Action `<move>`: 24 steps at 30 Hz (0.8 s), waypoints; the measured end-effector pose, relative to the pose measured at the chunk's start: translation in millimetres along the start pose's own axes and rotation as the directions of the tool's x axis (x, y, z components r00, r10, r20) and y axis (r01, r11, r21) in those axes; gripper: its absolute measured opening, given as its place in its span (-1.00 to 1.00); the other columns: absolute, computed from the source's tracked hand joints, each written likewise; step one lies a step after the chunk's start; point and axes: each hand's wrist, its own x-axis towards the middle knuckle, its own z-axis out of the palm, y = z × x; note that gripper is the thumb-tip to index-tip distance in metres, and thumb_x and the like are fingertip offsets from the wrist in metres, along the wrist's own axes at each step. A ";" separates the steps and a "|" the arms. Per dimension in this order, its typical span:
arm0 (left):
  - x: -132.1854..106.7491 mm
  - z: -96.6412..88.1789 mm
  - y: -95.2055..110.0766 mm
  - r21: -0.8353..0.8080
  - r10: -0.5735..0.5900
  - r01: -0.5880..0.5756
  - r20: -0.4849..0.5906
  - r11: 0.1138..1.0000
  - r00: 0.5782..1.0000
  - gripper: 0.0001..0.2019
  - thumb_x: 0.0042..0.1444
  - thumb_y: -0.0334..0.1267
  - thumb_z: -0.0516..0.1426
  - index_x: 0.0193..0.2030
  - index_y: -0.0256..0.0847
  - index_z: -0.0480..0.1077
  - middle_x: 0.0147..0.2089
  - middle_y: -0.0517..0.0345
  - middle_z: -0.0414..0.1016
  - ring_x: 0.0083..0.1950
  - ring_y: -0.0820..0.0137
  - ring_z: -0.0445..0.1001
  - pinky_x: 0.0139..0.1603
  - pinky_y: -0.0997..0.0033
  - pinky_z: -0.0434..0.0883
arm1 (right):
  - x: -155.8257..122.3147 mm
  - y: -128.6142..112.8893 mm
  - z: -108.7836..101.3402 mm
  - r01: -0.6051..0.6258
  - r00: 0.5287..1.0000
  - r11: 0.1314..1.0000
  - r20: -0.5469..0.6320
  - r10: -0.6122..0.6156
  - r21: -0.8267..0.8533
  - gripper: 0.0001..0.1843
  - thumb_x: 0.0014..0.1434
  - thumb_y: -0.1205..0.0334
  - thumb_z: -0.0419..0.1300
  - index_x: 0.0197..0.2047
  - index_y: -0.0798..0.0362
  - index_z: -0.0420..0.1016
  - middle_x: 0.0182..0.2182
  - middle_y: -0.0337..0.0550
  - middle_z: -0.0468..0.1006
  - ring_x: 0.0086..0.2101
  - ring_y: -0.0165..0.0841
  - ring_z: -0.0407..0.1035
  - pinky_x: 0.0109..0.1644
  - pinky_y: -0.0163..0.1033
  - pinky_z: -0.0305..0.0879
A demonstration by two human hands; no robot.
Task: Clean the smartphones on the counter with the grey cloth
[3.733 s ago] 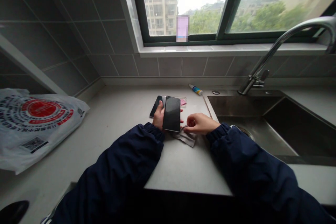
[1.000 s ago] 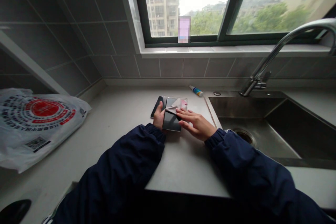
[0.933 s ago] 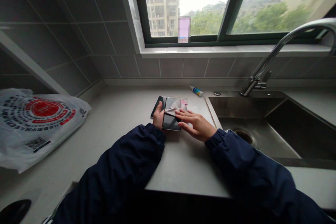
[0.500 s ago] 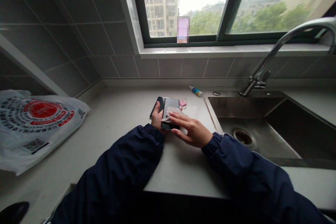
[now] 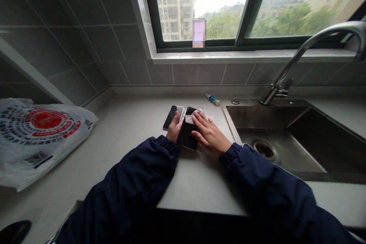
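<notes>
While a person's left hand (image 5: 173, 129) clamps the side of a black phone (image 5: 186, 136) on a kitchen desk (image 5: 134, 152), the right hand (image 5: 210, 134) presses down flat, fingers slightly spread, on a pale cloth (image 5: 193, 116) at the phone's far end. The hands work close together on the same phone, which lies at a slight slant near the desk's front edge, its glossy dark face up, with the fingers of the right hand reaching across it. A second phone (image 5: 172, 117) lies just beyond the left hand, also dark and glossy, tilted at a similar angle. Both of the person's navy sleeves (image 5: 126, 185) end in gathered cuffs at the wrists. Farther back, a small tube (image 5: 213, 99) with a blue band rests near the wall, just behind the rim of a steel sink (image 5: 265, 122), whose round drain (image 5: 264, 150) sits to the right of the hands. A curved chrome tap (image 5: 276, 91) rises at the back of the sink. Well apart on the left, a white plastic bag (image 5: 42, 129) with a red circular print lies on the desk. Above the tiled wall (image 5: 211, 74), a dark-framed window (image 5: 200, 7) looks out on apartment blocks and trees.
</notes>
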 end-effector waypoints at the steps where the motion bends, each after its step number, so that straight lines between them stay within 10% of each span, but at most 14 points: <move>1: -0.5 0.2 0.9 0.007 -0.021 0.021 -0.002 1.000 1.000 -0.14 0.42 0.27 -0.29 0.53 -0.42 0.13 0.26 -0.31 0.54 0.33 -0.03 0.50 0.42 -0.01 0.30 | 0.2 2.4 -0.1 -0.016 1.000 1.000 -0.024 0.016 0.003 -0.28 0.53 -0.06 -0.06 0.61 0.03 -0.04 0.56 0.10 -0.05 0.53 0.00 -0.16 0.49 0.36 -0.01; 9: -4.9 -10.3 3.9 0.091 -0.209 0.202 0.077 0.975 0.975 -0.12 0.35 0.38 -0.25 0.51 -0.25 0.22 0.09 -0.28 0.64 0.04 -0.14 0.66 0.15 -0.20 0.50 | 0.8 12.6 1.1 -0.106 0.982 0.994 -0.153 0.107 0.019 -0.27 0.51 0.07 -0.04 0.63 -0.03 -0.14 0.58 0.05 -0.10 0.54 0.06 -0.29 0.49 0.46 -0.12; 18: 1.5 -0.7 -6.8 0.023 -0.011 0.011 -0.006 1.000 1.000 -0.18 0.43 0.26 -0.28 0.53 -0.34 0.17 0.21 -0.25 0.58 0.31 0.01 0.52 0.46 0.01 0.26 | -0.6 -0.5 4.6 0.087 0.996 0.996 -0.014 -0.087 0.018 -0.19 0.50 -0.01 0.02 0.64 -0.01 -0.23 0.58 0.05 -0.14 0.54 0.06 -0.31 0.52 0.38 -0.11; 24: 0.0 -1.2 -8.2 0.069 0.071 -0.063 -0.112 0.996 0.991 0.04 0.30 0.45 -0.22 0.44 -0.60 0.24 0.06 -0.47 0.61 0.14 -0.11 0.61 0.37 -0.12 0.35 | -3.1 -17.5 5.3 0.210 0.973 0.974 0.084 -0.217 0.088 -0.17 0.49 -0.12 0.05 0.62 0.07 -0.11 0.56 0.11 -0.06 0.52 0.06 -0.22 0.52 0.35 -0.05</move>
